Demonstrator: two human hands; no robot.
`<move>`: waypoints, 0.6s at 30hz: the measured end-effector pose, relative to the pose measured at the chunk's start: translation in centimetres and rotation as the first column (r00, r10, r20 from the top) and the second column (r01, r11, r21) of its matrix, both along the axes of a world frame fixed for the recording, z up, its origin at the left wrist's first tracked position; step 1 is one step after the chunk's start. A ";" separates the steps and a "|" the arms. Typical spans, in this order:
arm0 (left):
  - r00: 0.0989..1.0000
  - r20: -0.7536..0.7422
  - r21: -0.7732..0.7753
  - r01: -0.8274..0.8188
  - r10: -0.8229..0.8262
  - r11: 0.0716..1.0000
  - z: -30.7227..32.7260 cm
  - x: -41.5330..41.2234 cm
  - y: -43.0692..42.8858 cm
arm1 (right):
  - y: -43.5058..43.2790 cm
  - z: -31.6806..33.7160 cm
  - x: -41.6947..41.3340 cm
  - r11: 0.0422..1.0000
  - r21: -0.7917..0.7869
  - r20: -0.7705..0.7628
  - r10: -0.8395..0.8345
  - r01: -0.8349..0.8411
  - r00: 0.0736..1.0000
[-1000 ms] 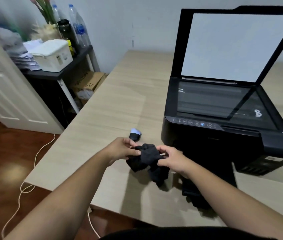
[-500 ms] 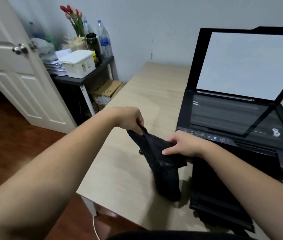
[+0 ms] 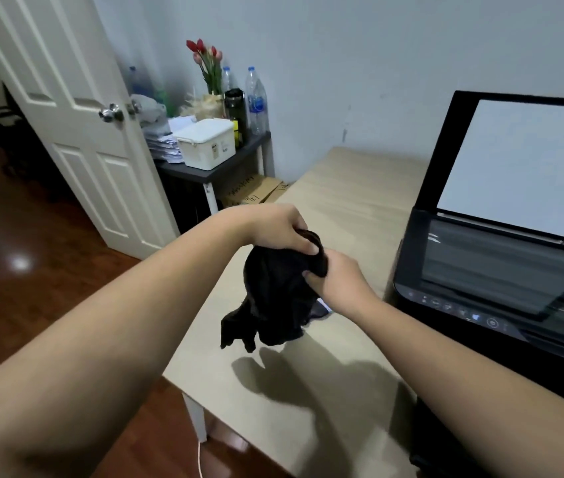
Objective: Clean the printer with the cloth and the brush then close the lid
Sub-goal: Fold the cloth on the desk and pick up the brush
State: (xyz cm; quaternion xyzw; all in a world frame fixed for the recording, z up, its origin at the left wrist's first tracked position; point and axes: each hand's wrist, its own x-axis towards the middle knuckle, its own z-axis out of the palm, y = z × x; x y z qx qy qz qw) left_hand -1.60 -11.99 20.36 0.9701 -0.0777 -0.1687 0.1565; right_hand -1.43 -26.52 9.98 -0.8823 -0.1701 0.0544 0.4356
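Cloth (image 3: 273, 298): is raised and bunched tighter than half a second ago, above the tabletop (image 3: 342, 201), near the printer (image 3: 480, 305).
Grip: top folds are pinched by left hand (image 3: 273, 225) and right hand (image 3: 339, 281).
Handling: judged light, limp; best wadded.

Dim indoor light, soft shadows, slight blur, edges wide-angle warped.

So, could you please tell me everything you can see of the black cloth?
The cloth is black, soft-looking fabric, bunched rather than spread. It hangs in the air above the pale table, left of the open printer. The left hand grips its top from above; the right hand pinches its upper right edge. Loose corners dangle at lower left. No label shows.
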 end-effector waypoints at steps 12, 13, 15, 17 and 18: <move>0.936 -0.261 0.278 -0.160 0.235 0.947 -2.5 -1.7 14.2 | -0.9 5.9 5.3 0.971 -0.092 -0.011 0.220 -0.221 0.975; 0.946 -0.215 0.271 -0.181 0.243 0.945 -2.7 -1.7 15.2 | -0.8 6.0 5.7 0.971 -0.086 -0.038 0.220 -0.222 0.975; 0.963 -0.063 0.228 -0.241 0.261 0.943 -2.6 -1.4 17.1 | -0.3 5.8 6.8 0.983 -0.068 -0.055 0.168 -0.171 0.984; 0.929 0.131 0.053 -0.355 0.346 0.933 -2.1 -1.0 18.7 | 0.5 5.5 8.1 0.998 -0.036 -0.024 0.057 -0.058 0.998; 0.890 0.218 -0.063 -0.397 0.401 0.916 -1.9 -0.8 19.3 | 0.9 5.4 8.7 1.000 -0.017 -0.002 0.009 -0.009 1.000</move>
